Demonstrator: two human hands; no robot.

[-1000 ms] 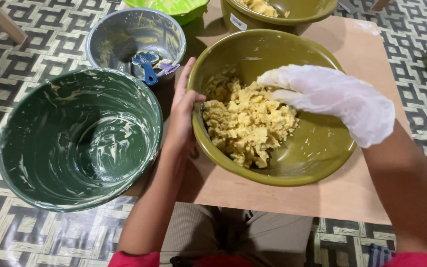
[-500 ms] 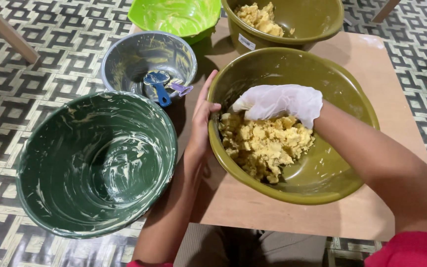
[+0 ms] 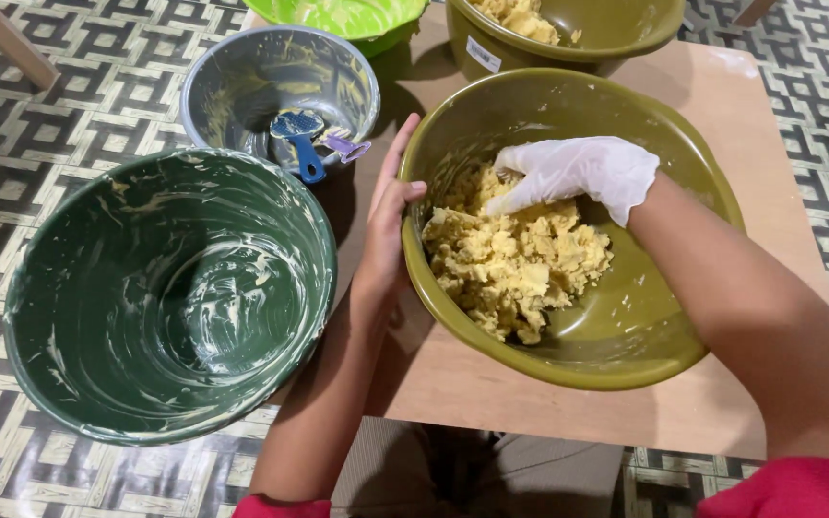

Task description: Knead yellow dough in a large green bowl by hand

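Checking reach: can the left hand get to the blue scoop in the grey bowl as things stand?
Probably yes. The left hand only steadies the olive bowl at its rim; the blue scoop lies uncovered in the open grey bowl just beyond, nothing between.

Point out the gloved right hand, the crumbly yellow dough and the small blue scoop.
Right hand in white glove (image 3: 578, 171), head view, back of the hand.
Crumbly yellow dough (image 3: 520, 269), head view, middle of the heap.
Small blue plastic scoop (image 3: 301, 136), head view, where head meets handle.
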